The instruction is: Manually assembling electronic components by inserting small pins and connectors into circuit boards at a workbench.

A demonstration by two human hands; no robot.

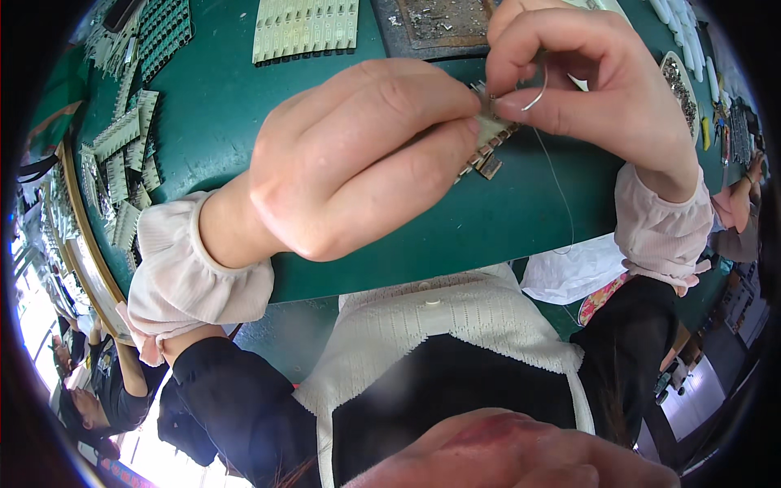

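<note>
Over the green table, my left hand (358, 154) is closed, its thumb and fingertips pinching a narrow pale board strip (490, 130). Small metal-coloured parts line the strip's near edge, and a darker square piece (489, 167) juts from it; my left fingers cover the rest. At the strip's far right end, my right hand (606, 93) is closed in a pinch on a thin silvery wire (556, 171). The wire curves over the right thumb and hangs in a loose arc toward the table's front edge. What lies exactly between the right fingertips is partly hidden.
Pale board strips (122, 154) lie heaped at the left, near a green board panel (165, 37). A pale panel (305, 31) and a dark tray (443, 20) lie farther back. A dish of small parts (678, 85) stands right. White plastic (573, 272) hangs below the table edge. Other people sit nearby.
</note>
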